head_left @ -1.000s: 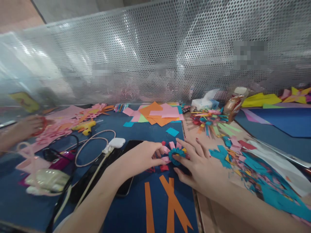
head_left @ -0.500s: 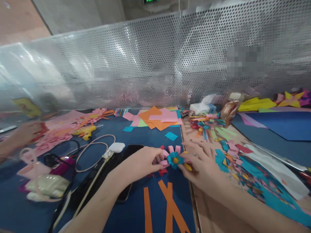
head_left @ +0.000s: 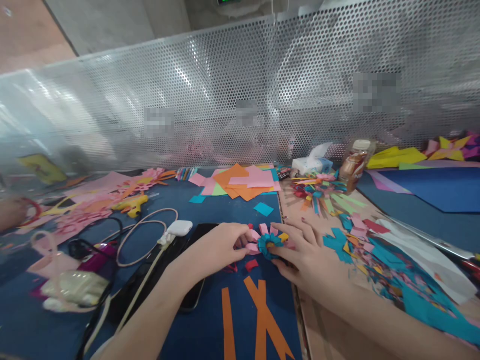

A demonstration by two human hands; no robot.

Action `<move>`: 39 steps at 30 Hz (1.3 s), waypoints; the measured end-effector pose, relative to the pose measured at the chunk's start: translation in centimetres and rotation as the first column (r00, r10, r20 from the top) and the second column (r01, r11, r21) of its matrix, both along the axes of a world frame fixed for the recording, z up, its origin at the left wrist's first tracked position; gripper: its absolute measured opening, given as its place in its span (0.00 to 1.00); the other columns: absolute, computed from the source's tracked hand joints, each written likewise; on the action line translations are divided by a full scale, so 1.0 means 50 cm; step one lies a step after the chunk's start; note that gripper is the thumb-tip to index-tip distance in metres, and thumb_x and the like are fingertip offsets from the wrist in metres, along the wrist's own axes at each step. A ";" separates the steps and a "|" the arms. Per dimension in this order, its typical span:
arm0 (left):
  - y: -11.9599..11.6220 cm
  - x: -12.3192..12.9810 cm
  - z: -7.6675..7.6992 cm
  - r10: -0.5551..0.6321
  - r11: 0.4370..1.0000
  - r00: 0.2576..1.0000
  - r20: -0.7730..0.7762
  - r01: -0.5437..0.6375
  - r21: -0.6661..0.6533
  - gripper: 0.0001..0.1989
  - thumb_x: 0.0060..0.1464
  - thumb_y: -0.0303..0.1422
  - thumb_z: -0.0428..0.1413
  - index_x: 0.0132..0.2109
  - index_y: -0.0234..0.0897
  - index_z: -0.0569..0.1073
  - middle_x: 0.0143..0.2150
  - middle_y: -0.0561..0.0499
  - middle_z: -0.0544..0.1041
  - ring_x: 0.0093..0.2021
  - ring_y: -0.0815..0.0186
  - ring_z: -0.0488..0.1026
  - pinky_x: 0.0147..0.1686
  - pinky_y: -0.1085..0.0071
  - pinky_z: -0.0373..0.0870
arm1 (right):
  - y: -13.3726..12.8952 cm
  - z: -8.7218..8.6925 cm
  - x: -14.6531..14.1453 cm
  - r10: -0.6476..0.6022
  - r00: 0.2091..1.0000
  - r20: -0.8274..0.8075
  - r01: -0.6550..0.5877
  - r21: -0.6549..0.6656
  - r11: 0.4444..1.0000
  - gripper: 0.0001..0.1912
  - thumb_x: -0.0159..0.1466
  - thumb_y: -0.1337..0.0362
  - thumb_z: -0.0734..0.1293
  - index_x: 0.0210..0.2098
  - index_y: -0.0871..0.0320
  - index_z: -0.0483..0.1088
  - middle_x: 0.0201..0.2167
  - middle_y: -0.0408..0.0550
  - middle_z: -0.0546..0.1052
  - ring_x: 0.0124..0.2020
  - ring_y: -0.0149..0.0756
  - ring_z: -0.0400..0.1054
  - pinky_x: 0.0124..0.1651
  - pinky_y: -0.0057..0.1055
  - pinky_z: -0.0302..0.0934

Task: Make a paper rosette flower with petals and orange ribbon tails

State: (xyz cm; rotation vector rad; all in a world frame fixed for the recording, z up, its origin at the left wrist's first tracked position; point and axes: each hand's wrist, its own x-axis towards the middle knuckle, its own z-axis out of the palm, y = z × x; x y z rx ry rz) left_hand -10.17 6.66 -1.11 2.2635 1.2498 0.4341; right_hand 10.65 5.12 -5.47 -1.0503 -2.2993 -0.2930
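The left hand [head_left: 228, 245] pinches a paper flower [head_left: 264, 241] by its pink loops [head_left: 253, 248]. The right hand [head_left: 309, 255], fingers spread, touches its blue middle. A tissue [head_left: 318, 150] pokes from its box [head_left: 301, 168].

Perforated metal screen [head_left: 221, 85], grey concrete wall [head_left: 123, 22] behind, blue tabletop [head_left: 187, 330], whitish reflected light streaks.

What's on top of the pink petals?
A fringed teal paper flower, its middle partly hidden by the right hand. It covers the inner ends of the pink petals, so how they join cannot be seen.
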 end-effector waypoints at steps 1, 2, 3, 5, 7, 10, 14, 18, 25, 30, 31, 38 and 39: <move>0.000 0.000 0.000 -0.001 1.000 1.000 -0.005 0.001 0.006 0.09 0.52 0.36 0.52 0.41 0.39 0.71 0.34 0.53 0.76 0.33 0.67 0.72 0.33 0.75 0.64 | 0.000 -0.001 0.000 0.002 1.000 -0.007 -0.002 -0.004 1.000 0.06 0.57 0.63 0.66 0.34 0.47 0.73 0.49 0.45 0.68 0.53 0.46 0.55 0.55 0.51 0.50; 0.000 0.000 0.001 -0.002 1.000 1.000 -0.010 0.002 0.010 0.09 0.52 0.35 0.52 0.41 0.39 0.71 0.34 0.53 0.76 0.33 0.67 0.71 0.33 0.75 0.64 | 0.001 -0.001 0.000 0.003 1.000 -0.011 -0.003 -0.008 1.000 0.06 0.56 0.64 0.66 0.33 0.47 0.74 0.49 0.45 0.69 0.53 0.46 0.55 0.55 0.52 0.50; 0.000 -0.001 0.001 -0.003 1.000 1.000 -0.015 0.003 0.013 0.09 0.52 0.35 0.51 0.41 0.39 0.71 0.34 0.53 0.75 0.33 0.68 0.71 0.33 0.75 0.64 | 0.001 -0.002 0.000 0.001 1.000 -0.012 -0.001 -0.012 1.000 0.06 0.56 0.64 0.67 0.33 0.47 0.74 0.49 0.45 0.68 0.53 0.47 0.55 0.55 0.52 0.50; -0.001 -0.001 0.001 -0.009 1.000 1.000 -0.030 0.010 0.028 0.09 0.52 0.35 0.51 0.40 0.39 0.71 0.34 0.53 0.75 0.33 0.67 0.71 0.33 0.75 0.64 | 0.001 -0.004 0.000 -0.004 1.000 -0.007 0.004 -0.018 1.000 0.05 0.56 0.64 0.67 0.33 0.48 0.73 0.49 0.44 0.68 0.53 0.47 0.55 0.54 0.52 0.50; -0.002 0.002 -0.001 -0.023 0.999 0.998 -0.051 0.025 0.038 0.09 0.51 0.34 0.52 0.40 0.39 0.71 0.34 0.53 0.74 0.33 0.67 0.70 0.33 0.75 0.63 | 0.001 -0.005 0.001 -0.008 1.000 -0.005 0.008 -0.016 1.000 0.05 0.56 0.63 0.67 0.33 0.48 0.73 0.50 0.43 0.68 0.53 0.47 0.55 0.53 0.51 0.51; -0.001 0.010 -0.009 -0.016 0.997 0.995 -0.100 0.024 0.078 0.08 0.49 0.35 0.53 0.38 0.38 0.70 0.32 0.53 0.73 0.32 0.66 0.69 0.31 0.74 0.62 | 0.000 -0.004 0.000 -0.005 1.000 -0.007 0.005 -0.007 1.000 0.06 0.56 0.63 0.67 0.33 0.48 0.73 0.49 0.44 0.68 0.53 0.47 0.55 0.53 0.50 0.51; 0.002 0.023 -0.021 0.019 0.989 0.984 -0.176 0.007 0.145 0.05 0.49 0.34 0.52 0.31 0.37 0.68 0.29 0.53 0.71 0.30 0.66 0.68 0.29 0.73 0.60 | -0.002 -0.001 -0.004 -0.005 1.000 -0.003 0.005 0.018 1.000 0.06 0.56 0.64 0.67 0.34 0.48 0.73 0.49 0.44 0.69 0.53 0.46 0.55 0.54 0.49 0.51; -0.001 0.020 -0.016 0.061 0.990 0.989 -0.135 -0.043 0.132 0.06 0.48 0.36 0.54 0.32 0.38 0.67 0.31 0.53 0.71 0.32 0.65 0.68 0.30 0.72 0.61 | 0.000 -0.002 -0.004 0.010 0.999 -0.040 -0.009 0.021 1.000 0.06 0.57 0.64 0.66 0.34 0.48 0.73 0.48 0.43 0.70 0.52 0.46 0.56 0.53 0.49 0.52; 0.006 0.014 0.010 0.344 0.896 0.883 0.319 -0.410 0.170 0.20 0.47 0.45 0.54 0.44 0.38 0.64 0.42 0.49 0.70 0.41 0.63 0.68 0.38 0.67 0.65 | 0.020 0.028 0.008 -0.022 0.900 -0.435 -0.062 -0.178 0.982 0.10 0.61 0.64 0.61 0.30 0.52 0.73 0.40 0.47 0.73 0.45 0.42 0.62 0.48 0.44 0.56; 0.009 0.042 -0.001 0.299 0.950 0.683 0.667 -0.280 -0.139 0.29 0.45 0.37 0.58 0.52 0.36 0.55 0.49 0.43 0.67 0.49 0.61 0.66 0.44 0.65 0.65 | 0.016 0.073 0.010 -0.438 0.462 -0.772 -0.416 -0.624 0.661 0.14 0.56 0.53 0.65 0.31 0.57 0.73 0.35 0.48 0.74 0.30 0.36 0.67 0.27 0.30 0.61; 0.007 0.048 -0.004 0.295 0.955 0.649 0.701 -0.216 -0.202 0.31 0.44 0.35 0.59 0.53 0.36 0.54 0.49 0.42 0.67 0.49 0.61 0.67 0.45 0.65 0.66 | 0.014 0.077 0.008 -0.490 0.379 -0.785 -0.508 -0.619 0.599 0.15 0.54 0.52 0.66 0.31 0.58 0.73 0.33 0.47 0.75 0.27 0.35 0.67 0.24 0.28 0.60; -0.018 0.083 0.003 0.255 0.925 0.565 0.785 0.094 -0.369 0.28 0.42 0.29 0.61 0.50 0.35 0.59 0.41 0.47 0.74 0.42 0.60 0.73 0.40 0.65 0.70 | -0.001 0.068 -0.009 -0.498 0.153 -0.853 -0.723 -0.441 0.532 0.11 0.53 0.56 0.69 0.28 0.59 0.73 0.27 0.45 0.76 0.28 0.32 0.68 0.29 0.25 0.60; -0.021 0.084 0.005 0.253 0.926 0.561 0.788 0.095 -0.365 0.27 0.43 0.29 0.60 0.50 0.35 0.60 0.41 0.46 0.74 0.43 0.60 0.73 0.42 0.65 0.69 | 0.000 0.066 -0.010 -0.505 0.159 -0.848 -0.720 -0.450 0.528 0.11 0.53 0.56 0.69 0.29 0.59 0.74 0.28 0.46 0.76 0.28 0.33 0.68 0.29 0.25 0.61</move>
